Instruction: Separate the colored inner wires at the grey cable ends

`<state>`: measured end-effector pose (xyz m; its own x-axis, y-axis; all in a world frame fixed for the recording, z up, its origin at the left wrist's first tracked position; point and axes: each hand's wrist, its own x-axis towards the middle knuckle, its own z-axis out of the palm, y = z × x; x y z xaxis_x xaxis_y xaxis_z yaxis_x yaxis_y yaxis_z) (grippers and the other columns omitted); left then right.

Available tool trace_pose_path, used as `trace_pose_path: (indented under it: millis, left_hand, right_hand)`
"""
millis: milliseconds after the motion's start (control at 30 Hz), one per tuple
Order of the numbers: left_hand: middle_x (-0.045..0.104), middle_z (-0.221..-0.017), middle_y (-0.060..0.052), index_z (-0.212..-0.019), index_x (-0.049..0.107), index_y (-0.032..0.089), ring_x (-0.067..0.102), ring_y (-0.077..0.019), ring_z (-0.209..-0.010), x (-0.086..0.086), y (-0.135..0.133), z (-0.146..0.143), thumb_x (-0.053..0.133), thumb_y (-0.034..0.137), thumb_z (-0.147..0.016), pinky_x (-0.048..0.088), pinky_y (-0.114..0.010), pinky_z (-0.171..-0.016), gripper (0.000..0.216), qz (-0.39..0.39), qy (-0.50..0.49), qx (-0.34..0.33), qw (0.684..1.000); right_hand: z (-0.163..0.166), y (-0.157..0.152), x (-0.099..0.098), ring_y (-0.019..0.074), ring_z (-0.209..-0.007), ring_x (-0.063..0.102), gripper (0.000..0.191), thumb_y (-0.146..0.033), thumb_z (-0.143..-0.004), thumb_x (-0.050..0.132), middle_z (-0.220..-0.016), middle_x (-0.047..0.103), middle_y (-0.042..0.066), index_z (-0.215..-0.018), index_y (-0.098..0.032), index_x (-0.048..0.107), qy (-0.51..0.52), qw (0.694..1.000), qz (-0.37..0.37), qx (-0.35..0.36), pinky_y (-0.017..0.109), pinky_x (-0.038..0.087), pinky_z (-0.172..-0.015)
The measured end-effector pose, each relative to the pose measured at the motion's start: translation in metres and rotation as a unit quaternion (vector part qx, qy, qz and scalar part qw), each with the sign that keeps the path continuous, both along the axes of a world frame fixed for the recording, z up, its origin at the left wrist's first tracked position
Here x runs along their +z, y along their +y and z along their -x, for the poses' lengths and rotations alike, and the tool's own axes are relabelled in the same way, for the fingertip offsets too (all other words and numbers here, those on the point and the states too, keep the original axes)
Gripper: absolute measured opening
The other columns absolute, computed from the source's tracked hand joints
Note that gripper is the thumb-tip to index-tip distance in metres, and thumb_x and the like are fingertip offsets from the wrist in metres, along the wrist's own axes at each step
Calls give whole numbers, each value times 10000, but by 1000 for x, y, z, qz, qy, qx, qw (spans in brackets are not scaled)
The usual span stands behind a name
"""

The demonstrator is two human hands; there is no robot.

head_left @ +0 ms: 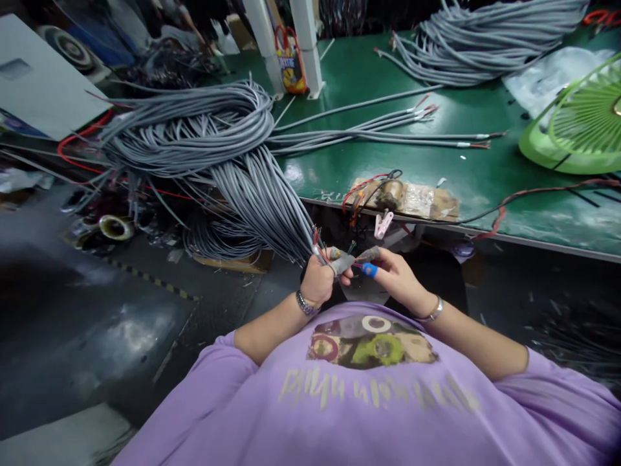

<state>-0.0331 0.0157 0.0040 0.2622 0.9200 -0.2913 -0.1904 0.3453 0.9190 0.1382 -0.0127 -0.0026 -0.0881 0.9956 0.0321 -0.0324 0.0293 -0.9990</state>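
My left hand (321, 277) is closed round the stripped end of a grey cable, in front of the table edge. Thin red and green wires stick out near its fingers. Facing it, my right hand (395, 273) pinches thin wire ends from that cable; tape covers some fingertips, one of them blue. A thick bundle of grey cables (272, 200) hangs from the table edge down to my left hand. Its coiled part (189, 129) lies on the green table (330, 171). The exact wires between my fingertips are too small to make out.
Loose cable ends (388, 123) lie across the tabletop. A taped board (420, 199) with wires and a pink clip (383, 224) sits at the front edge. At right stands a green fan (577, 123); another grey coil (485, 39) lies behind. A white post (308, 48) rises from the table.
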Motion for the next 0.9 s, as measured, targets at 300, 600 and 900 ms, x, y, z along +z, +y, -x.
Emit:
trace_pose_path:
  millis: [300,600,900]
  left_hand:
    - [659,-570,-8,-698,603,146,589,-95,-450,-10,-5,-9,842,384,-618,496,-192,-441,347,-41,64,-51,996]
    - [652,-539,-11,-675,620,128,604,-109,-459,-5,0,-15,896,322,-542,522,-209,-466,362,-9,82,-138,987]
    - [685,-593,-21,-692,616,146,616,-110,-477,-12,-9,-22,821,510,-651,535,-228,-496,420,-59,38,-3,998]
  right_hand:
    - [1,11,-1,127,-574,572,373,-457,-624,851,-628,629,-19,-748,-206,605,109,988,105,20,269,483,-547]
    - [-6,9,-4,152,-619,587,104,-260,-688,700,-675,657,2,-720,-217,611,56,996,54,33,291,490,-576]
    - [1,4,-9,89,-502,425,130,-286,-696,685,-534,502,-49,-691,-207,583,194,970,146,-19,249,338,-509]
